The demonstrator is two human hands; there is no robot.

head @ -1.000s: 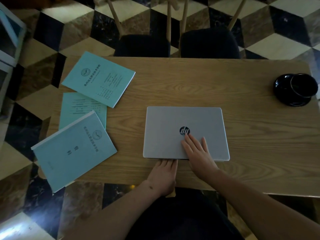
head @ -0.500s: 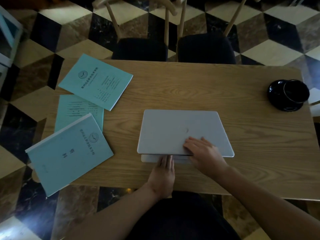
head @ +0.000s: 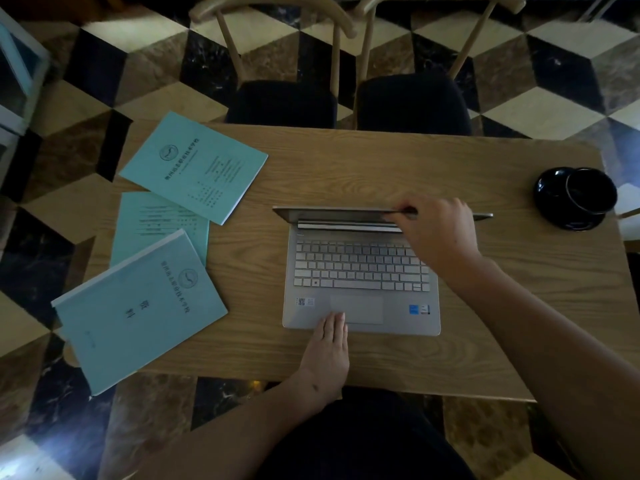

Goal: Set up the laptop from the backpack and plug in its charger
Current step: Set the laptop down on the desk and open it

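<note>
Silver laptop (head: 360, 271) on wooden table (head: 346, 168) — lid raised, keyboard exposed. Right hand (head: 436, 233) grips the lid's top edge; left hand (head: 327, 348) lies flat, fingertips on the palm rest. Three teal booklets (head: 138, 306) at left — black cup (head: 588, 192) at far right.

not much legible: laptop (head: 360, 292) palm rest has a QR sticker and blue badge, teal booklets (head: 138, 306) show blurry Chinese print

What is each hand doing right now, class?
Left hand: open, straight fingers pressing the laptop base by the touchpad.
Right hand: closed on the laptop lid's top edge.
</note>
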